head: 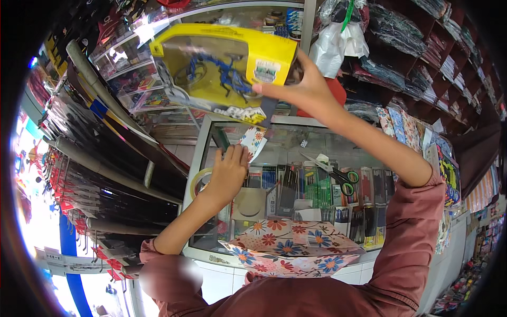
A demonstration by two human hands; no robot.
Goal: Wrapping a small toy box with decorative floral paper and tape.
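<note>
My right hand [307, 89] grips the right end of a yellow and black toy box [265, 43] and holds it raised above the far part of the glass counter. Through its clear window shows a blue model bicycle [223, 73]. My left hand [229, 170] lies low over the counter's left side, its fingers at a small strip of floral paper [253, 140]; whether they pinch it is hidden. Close to my chest is a folded piece of floral-printed paper [287, 247]. Scissors with black and green handles [336, 174] lie partly spread on the glass, right of centre.
A roll of tape [201, 183] is beside my left wrist. Pens and other stationery [289, 190] show through the glass display counter [277, 130]. Black garments [130, 178] hang on rails at left. Shelves of plastic-wrapped clothes [392, 75] and hanging plastic bags [330, 51] stand at right.
</note>
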